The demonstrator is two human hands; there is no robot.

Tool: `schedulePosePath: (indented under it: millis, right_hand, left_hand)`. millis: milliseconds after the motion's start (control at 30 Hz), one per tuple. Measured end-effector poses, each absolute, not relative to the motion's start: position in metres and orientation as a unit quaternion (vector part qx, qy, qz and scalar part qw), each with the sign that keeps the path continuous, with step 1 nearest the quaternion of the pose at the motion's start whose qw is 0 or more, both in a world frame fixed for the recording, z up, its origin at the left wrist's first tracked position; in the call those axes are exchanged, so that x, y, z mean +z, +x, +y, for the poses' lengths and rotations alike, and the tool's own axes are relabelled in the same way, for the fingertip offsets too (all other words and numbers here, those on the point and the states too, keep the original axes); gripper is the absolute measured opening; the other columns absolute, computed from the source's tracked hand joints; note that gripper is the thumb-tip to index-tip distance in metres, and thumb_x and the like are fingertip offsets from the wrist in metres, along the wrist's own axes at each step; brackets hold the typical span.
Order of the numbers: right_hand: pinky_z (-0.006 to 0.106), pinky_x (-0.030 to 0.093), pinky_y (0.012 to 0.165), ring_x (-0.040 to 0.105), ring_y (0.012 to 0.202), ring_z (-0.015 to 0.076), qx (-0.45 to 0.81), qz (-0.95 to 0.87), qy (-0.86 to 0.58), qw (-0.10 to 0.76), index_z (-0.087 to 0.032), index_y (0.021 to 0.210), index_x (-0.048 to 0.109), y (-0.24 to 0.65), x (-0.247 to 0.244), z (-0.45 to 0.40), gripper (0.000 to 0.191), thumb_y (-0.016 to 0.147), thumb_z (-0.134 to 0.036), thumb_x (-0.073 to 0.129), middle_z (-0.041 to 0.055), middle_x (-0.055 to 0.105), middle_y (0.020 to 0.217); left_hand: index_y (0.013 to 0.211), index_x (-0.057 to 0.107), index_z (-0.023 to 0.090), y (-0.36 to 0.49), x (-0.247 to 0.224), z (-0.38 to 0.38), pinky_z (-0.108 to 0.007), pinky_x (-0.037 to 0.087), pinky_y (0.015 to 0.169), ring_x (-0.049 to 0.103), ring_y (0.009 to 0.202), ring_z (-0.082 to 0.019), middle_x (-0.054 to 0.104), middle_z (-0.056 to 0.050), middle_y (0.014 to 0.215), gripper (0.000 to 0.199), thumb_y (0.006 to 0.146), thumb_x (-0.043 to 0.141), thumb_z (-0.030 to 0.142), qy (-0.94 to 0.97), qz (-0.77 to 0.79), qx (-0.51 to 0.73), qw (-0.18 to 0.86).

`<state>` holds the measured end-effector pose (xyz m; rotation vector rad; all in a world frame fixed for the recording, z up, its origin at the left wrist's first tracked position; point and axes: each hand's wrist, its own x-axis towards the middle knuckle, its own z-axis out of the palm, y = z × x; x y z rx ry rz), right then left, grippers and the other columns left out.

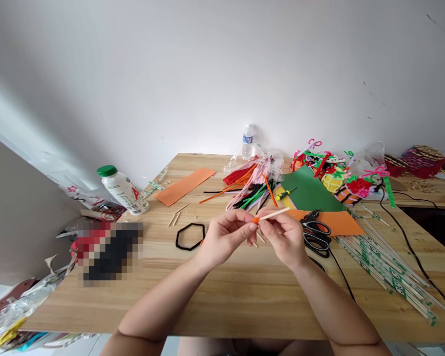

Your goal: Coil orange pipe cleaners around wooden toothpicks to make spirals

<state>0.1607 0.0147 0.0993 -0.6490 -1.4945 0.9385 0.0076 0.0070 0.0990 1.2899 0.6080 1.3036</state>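
My left hand (225,235) is closed in a pinch on a small tuft of orange pipe cleaner (256,220) in front of my chest. A pale wooden stick (276,213) runs from that tuft up to the right. My right hand (284,237) pinches around the stick, thumb close to the orange tuft. Below the fingers, short stick ends (260,237) show; I cannot tell whether they belong to the held stick. A black pipe cleaner hexagon (190,236) lies on the table left of my left hand, and black-handled scissors (316,237) lie right of my right hand.
Wrapped chopsticks (389,272) lie at right beside a black cable (411,254). Behind my hands are pipe cleaner bundles (257,178), a screwdriver (284,194), green paper (313,190) and pipe cleaner flowers (358,187). A white bottle (124,192) stands at left near orange paper (186,186).
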Motion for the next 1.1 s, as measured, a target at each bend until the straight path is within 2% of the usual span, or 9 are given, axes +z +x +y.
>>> schedulePosePath:
  millis: [67,167,267,467,600,667,833,967,1100]
  right_hand:
    - [0.021,0.041,0.044,0.05,0.054,0.0084,0.405,-0.639,-0.291,0.586,-0.018,0.084,0.069,0.16,0.098,0.015,0.015,0.081,-0.032,0.067,0.0054,0.065,0.083]
    - [0.019,0.034,0.04,0.043,0.046,0.0072,0.473,-0.6,-0.316,0.563,-0.017,0.083,0.069,0.16,0.096,0.016,0.019,0.079,-0.035,0.071,-0.0014,0.056,0.061]
    - [0.019,0.028,0.038,0.039,0.042,0.0066,0.554,-0.551,-0.315,0.539,-0.016,0.082,0.068,0.159,0.094,0.018,0.023,0.078,-0.039,0.071,-0.0054,0.046,0.05]
    - [0.02,0.028,0.039,0.037,0.043,0.0063,0.587,-0.529,-0.311,0.528,-0.014,0.078,0.069,0.156,0.092,0.02,0.028,0.076,-0.042,0.073,-0.0047,0.046,0.05]
    - [0.019,0.026,0.038,0.037,0.042,0.0063,0.554,-0.547,-0.333,0.532,-0.014,0.079,0.069,0.159,0.089,0.02,0.029,0.077,-0.043,0.071,-0.0054,0.045,0.049]
    - [0.019,0.028,0.039,0.038,0.043,0.0066,0.537,-0.562,-0.327,0.537,-0.015,0.08,0.069,0.161,0.088,0.019,0.028,0.079,-0.043,0.07,-0.0051,0.045,0.05]
    - [0.02,0.035,0.04,0.045,0.046,0.0074,0.48,-0.618,-0.274,0.559,-0.018,0.086,0.068,0.159,0.093,0.017,0.017,0.085,-0.035,0.065,-0.002,0.057,0.062]
    - [0.024,0.052,0.055,0.062,0.065,0.0124,0.403,-0.675,-0.242,0.568,-0.02,0.088,0.07,0.16,0.095,0.019,0.009,0.086,-0.026,0.065,0.0036,0.066,0.084]
    - [0.024,0.054,0.061,0.064,0.075,0.014,0.341,-0.712,-0.252,0.56,-0.019,0.084,0.073,0.165,0.095,0.022,0.011,0.086,-0.028,0.066,0.0054,0.067,0.088]
  left_hand:
    - [0.079,0.065,0.014,0.008,0.097,0.007,-0.026,0.051,0.054,0.06,0.059,-0.013,0.064,-0.005,0.07,0.017,0.08,0.07,0.03,0.593,0.276,0.591,0.471]
    - [0.083,0.068,0.018,0.007,0.091,0.011,-0.028,0.052,0.066,0.063,0.074,-0.016,0.068,-0.008,0.082,0.003,0.083,0.065,0.019,0.702,0.281,0.622,0.204]
    - [0.095,0.066,0.02,0.003,0.083,0.019,-0.029,0.052,0.069,0.064,0.078,-0.017,0.069,-0.009,0.088,0.019,0.083,0.06,0.008,0.761,0.249,0.599,-0.011]
    - [0.1,0.065,0.018,-0.003,0.075,0.027,-0.033,0.05,0.064,0.064,0.073,-0.02,0.069,-0.011,0.086,0.024,0.083,0.055,0.004,0.798,0.229,0.538,-0.142]
    - [0.091,0.068,0.02,-0.001,0.086,0.019,-0.031,0.052,0.07,0.064,0.077,-0.018,0.069,-0.009,0.087,0.013,0.083,0.061,0.012,0.771,0.259,0.581,0.038]
    - [0.087,0.068,0.018,0.0,0.093,0.015,-0.03,0.052,0.07,0.063,0.078,-0.017,0.068,-0.008,0.085,0.007,0.081,0.068,0.021,0.716,0.279,0.6,0.222]
    - [0.077,0.067,0.011,0.001,0.101,0.011,-0.023,0.045,0.051,0.055,0.055,-0.012,0.062,-0.005,0.063,0.03,0.079,0.071,0.04,0.515,0.263,0.503,0.642]
    - [0.068,0.067,0.009,0.002,0.103,0.013,-0.02,0.039,0.045,0.053,0.049,-0.009,0.061,-0.004,0.06,0.031,0.069,0.08,0.037,0.415,0.247,0.463,0.743]
    - [0.068,0.067,0.009,0.001,0.105,0.013,-0.019,0.036,0.044,0.052,0.047,-0.008,0.063,-0.005,0.062,0.031,0.065,0.083,0.035,0.362,0.24,0.441,0.785]
